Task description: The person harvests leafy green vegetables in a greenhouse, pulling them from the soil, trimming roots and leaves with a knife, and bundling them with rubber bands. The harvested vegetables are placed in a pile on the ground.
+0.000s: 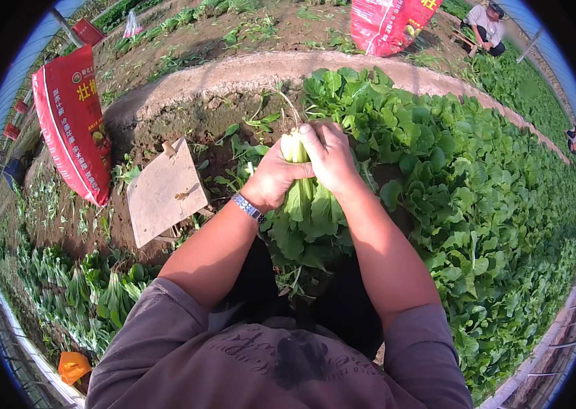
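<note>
A bunch of leafy greens (pixel 295 148) is held upside down before me, with pale stem ends up and leaves hanging towards my lap. Around its stems, from the left side, my left hand (pixel 280 174) is closed, a metal-banded watch on that wrist. My right hand (pixel 329 153) grips the top of the bunch from the other side, its thumb close to the stem ends. Thin tan strands (pixel 290 102) stick up beyond the stem ends; whether they are roots or a tie, I cannot tell. The right fingertips are partly hidden.
Dense greens (pixel 472 204) grow at the right. On the left stand a flat board with pegs (pixel 165 197) and a red printed sack (pixel 73 128). Bundled greens (pixel 114 296) lie lower left, near an orange object (pixel 73 367). Another red sack (pixel 390 25) and a crouching person (pixel 487 30) are beyond the ridge.
</note>
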`<action>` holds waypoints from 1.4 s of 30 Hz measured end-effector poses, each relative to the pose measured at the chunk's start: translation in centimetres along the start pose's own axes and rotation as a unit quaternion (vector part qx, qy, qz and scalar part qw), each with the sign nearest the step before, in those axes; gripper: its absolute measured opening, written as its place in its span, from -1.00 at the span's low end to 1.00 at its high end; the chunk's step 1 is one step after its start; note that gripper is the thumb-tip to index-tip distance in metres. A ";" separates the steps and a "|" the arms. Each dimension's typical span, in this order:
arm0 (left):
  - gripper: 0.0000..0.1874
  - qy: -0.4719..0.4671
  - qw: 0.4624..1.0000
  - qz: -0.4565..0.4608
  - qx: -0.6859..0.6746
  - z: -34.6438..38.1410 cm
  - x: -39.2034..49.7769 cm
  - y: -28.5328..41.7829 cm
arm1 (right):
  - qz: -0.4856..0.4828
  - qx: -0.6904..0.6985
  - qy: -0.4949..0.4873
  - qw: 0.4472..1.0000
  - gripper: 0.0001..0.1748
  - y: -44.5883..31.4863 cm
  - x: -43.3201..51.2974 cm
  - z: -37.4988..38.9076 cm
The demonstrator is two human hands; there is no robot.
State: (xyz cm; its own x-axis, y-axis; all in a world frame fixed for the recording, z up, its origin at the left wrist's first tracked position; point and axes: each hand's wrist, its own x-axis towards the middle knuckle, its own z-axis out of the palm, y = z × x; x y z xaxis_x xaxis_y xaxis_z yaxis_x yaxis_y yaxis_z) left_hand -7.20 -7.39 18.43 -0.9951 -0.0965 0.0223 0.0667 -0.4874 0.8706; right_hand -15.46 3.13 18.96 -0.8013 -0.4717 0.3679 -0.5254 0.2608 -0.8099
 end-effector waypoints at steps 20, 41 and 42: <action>-0.57 0.061 0.959 0.000 0.277 -0.4 0.6 0.4 | 0.264 -0.293 -0.398 0.828 -0.61 16.7 -4.2 -9.0; -0.09 0.095 0.958 -0.159 0.219 0.5 6.6 -1.8 | 0.448 -0.521 -0.426 0.588 -0.57 43.7 -20.4 -16.4; -0.09 0.089 0.956 -0.161 0.227 0.7 6.6 -1.8 | 0.447 -0.524 -0.428 0.585 -0.57 43.4 -20.6 -16.7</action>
State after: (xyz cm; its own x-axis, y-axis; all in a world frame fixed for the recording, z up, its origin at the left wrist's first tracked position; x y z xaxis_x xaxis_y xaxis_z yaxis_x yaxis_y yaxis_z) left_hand -13.96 -6.54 17.35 -0.9280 -0.1705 -0.3312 -0.3194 -0.0933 0.9430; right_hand -26.53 38.27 -16.14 -0.6890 0.1159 -0.7154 -0.2514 0.8877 0.3858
